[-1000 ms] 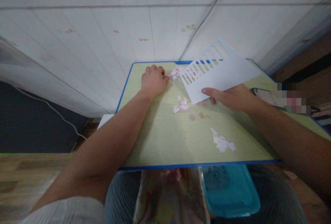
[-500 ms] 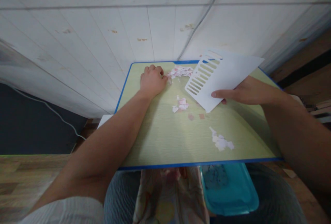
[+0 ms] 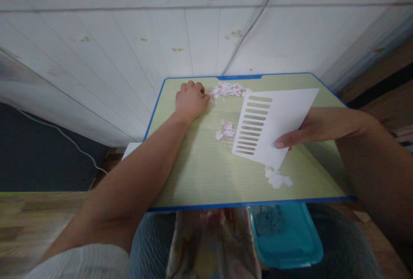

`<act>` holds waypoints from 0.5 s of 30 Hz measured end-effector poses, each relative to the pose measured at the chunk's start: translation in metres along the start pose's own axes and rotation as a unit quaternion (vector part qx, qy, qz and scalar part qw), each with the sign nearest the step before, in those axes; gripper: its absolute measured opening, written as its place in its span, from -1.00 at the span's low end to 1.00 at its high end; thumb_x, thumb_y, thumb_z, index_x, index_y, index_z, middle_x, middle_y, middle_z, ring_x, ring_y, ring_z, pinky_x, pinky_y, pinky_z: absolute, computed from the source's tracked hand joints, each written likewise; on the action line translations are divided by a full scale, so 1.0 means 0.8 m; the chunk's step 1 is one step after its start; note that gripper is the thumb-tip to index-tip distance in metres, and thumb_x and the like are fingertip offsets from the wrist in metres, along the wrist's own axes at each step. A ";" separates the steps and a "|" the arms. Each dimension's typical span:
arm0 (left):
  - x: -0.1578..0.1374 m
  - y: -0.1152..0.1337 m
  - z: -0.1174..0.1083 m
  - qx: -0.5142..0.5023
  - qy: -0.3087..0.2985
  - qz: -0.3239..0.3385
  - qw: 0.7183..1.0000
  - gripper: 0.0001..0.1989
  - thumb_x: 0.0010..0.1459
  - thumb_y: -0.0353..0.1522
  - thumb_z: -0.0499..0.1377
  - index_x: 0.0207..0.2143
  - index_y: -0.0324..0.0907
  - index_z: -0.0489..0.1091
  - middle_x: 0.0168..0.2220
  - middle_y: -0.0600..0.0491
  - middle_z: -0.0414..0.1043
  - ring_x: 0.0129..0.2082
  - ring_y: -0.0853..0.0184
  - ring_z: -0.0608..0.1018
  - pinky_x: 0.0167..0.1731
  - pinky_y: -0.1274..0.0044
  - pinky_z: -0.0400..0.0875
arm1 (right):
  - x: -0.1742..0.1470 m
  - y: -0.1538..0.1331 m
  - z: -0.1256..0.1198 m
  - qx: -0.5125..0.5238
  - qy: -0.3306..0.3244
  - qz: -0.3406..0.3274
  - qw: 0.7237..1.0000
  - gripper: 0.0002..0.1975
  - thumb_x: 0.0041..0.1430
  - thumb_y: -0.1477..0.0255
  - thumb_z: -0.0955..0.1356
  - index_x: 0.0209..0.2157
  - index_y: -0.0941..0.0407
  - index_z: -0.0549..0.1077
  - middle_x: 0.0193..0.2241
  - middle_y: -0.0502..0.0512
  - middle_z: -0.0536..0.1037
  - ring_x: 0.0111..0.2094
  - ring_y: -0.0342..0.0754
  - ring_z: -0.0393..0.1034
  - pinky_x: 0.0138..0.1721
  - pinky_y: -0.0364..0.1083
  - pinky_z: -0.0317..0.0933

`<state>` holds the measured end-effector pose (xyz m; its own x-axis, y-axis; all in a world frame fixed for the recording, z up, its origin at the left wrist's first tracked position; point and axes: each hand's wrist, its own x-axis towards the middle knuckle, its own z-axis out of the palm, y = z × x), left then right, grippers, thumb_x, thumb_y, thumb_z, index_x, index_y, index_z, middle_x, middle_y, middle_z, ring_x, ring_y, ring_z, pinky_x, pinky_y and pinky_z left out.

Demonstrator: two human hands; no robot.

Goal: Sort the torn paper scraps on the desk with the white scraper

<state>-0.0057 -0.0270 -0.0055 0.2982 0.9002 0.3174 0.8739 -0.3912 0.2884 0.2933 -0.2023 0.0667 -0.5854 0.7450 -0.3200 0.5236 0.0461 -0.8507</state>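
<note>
My right hand [image 3: 301,132] grips a stiff white sheet [image 3: 284,115] by its right edge, thumb on top. A row of long rounded slots runs down the sheet's left side. It is held tilted above the light-green tabletop [image 3: 200,167], and its lower corner overlaps a small group of white paper scraps [image 3: 278,179] in view. My left hand [image 3: 192,100] rests on the tabletop at the far left with curled fingers; what lies under them is hidden. Close to its thumb lies a pile of torn paper scraps [image 3: 228,89]. Another small cluster of pinkish scraps [image 3: 226,130] lies mid-table.
The tabletop has a blue rim [image 3: 226,205] and stands against a white panelled wall [image 3: 135,47] with a grey cable [image 3: 248,29]. Below the near edge are a turquoise plastic tub [image 3: 290,244] and a patterned cloth [image 3: 213,244] between my legs.
My right hand has brought the slotted sheet nearer to me and turned it more upright in view. It now covers the loose pinkish pieces mid-table. My left hand has stayed in place.
</note>
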 end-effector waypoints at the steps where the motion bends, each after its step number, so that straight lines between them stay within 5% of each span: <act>1: 0.000 0.000 0.000 0.000 0.001 0.000 1.000 -0.78 0.37 -0.28 0.19 -0.03 -0.03 0.60 0.15 -0.22 0.57 0.27 -0.14 0.48 0.20 0.06 0.49 | 0.000 0.001 -0.001 -0.008 0.018 -0.008 1.000 -0.71 0.33 0.16 0.57 -0.11 0.09 0.75 -0.22 0.12 0.80 -0.28 0.12 0.71 -0.22 0.06 0.66; 3: 0.000 0.000 0.000 -0.002 0.001 0.000 1.000 -0.78 0.37 -0.28 0.19 -0.03 -0.04 0.60 0.15 -0.22 0.57 0.27 -0.14 0.48 0.21 0.06 0.49 | 0.000 0.005 -0.005 -0.028 0.098 -0.032 0.994 -0.65 0.28 0.15 0.60 -0.03 0.07 0.75 -0.11 0.16 0.81 -0.14 0.20 0.73 -0.01 0.17 0.67; 7: 0.000 0.001 -0.002 -0.006 -0.002 -0.001 1.000 -0.76 0.37 -0.28 0.19 -0.02 -0.06 0.61 0.16 -0.24 0.56 0.28 -0.15 0.47 0.23 0.06 0.49 | 0.003 0.017 -0.014 -0.023 0.248 -0.073 0.966 -0.34 0.09 0.15 0.69 0.22 -0.03 0.70 0.26 0.16 0.71 0.28 0.38 0.60 0.43 0.38 0.37; 12: -0.001 0.003 -0.004 -0.009 -0.010 -0.004 1.000 -0.76 0.38 -0.28 0.18 0.00 -0.05 0.60 0.17 -0.23 0.55 0.29 -0.15 0.46 0.25 0.04 0.47 | 0.000 0.020 -0.014 0.001 0.151 -0.036 0.988 -0.28 0.11 0.12 0.67 0.31 -0.15 0.64 0.23 0.06 0.73 0.24 0.37 0.64 0.31 0.35 0.50; 15: -0.001 0.002 -0.004 -0.010 -0.010 -0.004 1.000 -0.75 0.37 -0.28 0.19 0.01 -0.04 0.60 0.16 -0.22 0.55 0.29 -0.16 0.45 0.26 0.02 0.47 | -0.002 0.013 -0.009 0.000 0.079 -0.006 0.997 -0.35 0.17 0.15 0.65 0.28 -0.06 0.67 0.17 0.11 0.76 0.11 0.32 0.70 0.20 0.27 0.58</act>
<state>-0.0054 -0.0291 -0.0024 0.2981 0.9070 0.2975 0.8686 -0.3870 0.3094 0.3040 -0.1984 0.0614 -0.4871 0.8394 -0.2411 0.5180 0.0554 -0.8536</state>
